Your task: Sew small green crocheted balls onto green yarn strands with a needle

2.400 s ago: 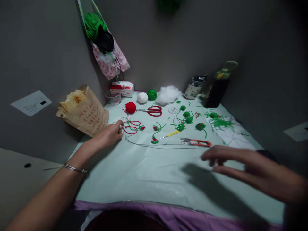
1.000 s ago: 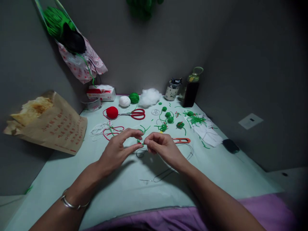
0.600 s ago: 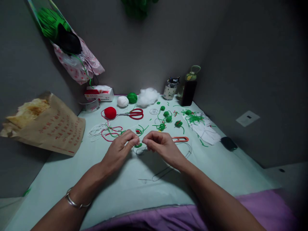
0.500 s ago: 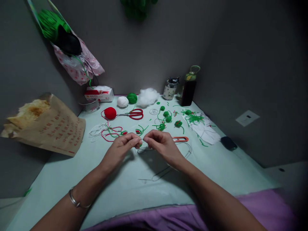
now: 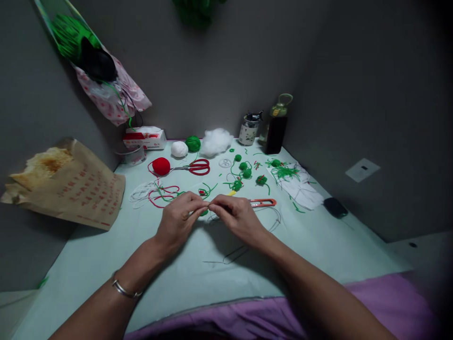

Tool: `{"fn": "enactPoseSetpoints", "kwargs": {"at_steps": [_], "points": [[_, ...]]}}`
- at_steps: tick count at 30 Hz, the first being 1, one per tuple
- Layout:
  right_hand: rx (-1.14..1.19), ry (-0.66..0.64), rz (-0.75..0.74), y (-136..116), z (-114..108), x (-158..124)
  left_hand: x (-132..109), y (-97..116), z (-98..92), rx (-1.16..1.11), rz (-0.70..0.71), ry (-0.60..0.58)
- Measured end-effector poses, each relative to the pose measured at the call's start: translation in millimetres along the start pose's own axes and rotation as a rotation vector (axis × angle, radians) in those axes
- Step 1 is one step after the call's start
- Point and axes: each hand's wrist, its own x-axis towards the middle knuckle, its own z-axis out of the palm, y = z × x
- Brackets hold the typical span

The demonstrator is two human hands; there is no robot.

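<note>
My left hand (image 5: 180, 218) and my right hand (image 5: 240, 218) meet above the table, thumb and fingers of each pinched together, fingertips touching. Whatever they pinch is too small or hidden to make out. A small green yarn piece (image 5: 204, 213) shows just under the left fingertips; I cannot tell whether it hangs from them or lies on the table. Behind the hands is a green and red crocheted piece (image 5: 202, 192) with loose yarn tails. An orange-handled cutter (image 5: 264, 203) lies partly hidden behind my right hand. Thin dark thread (image 5: 276, 218) loops beside that hand, and a needle (image 5: 212, 262) lies in front.
Red-handled scissors (image 5: 198, 166), a red yarn ball (image 5: 161, 166), a white yarn ball (image 5: 179, 149) and fluffy stuffing (image 5: 216, 141) sit farther back. Several green crocheted balls (image 5: 247, 173) are at right. A paper bag (image 5: 85, 193) stands left; a bottle (image 5: 278, 127) is at the back.
The fingertips of both hands have come together, closing the small gap between them. My left wrist has shifted slightly right. A yellow tip now shows beside the orange cutter.
</note>
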Motion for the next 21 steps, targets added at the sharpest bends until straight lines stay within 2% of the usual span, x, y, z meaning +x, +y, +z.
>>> {"fn": "enactPoseSetpoints", "kwargs": {"at_steps": [9,16,21], "points": [[0.083,-0.037,0.084,-1,0,3,6,8,-4.3,-0.142,-0.246,0.068],[0.154,-0.102,0.068,1,-2,3,8,12,-14.4,-0.480,-0.379,-0.090],[0.146,-0.140,0.062,-4,-6,2,10,19,-28.3,-0.340,-0.322,-0.073]]}}
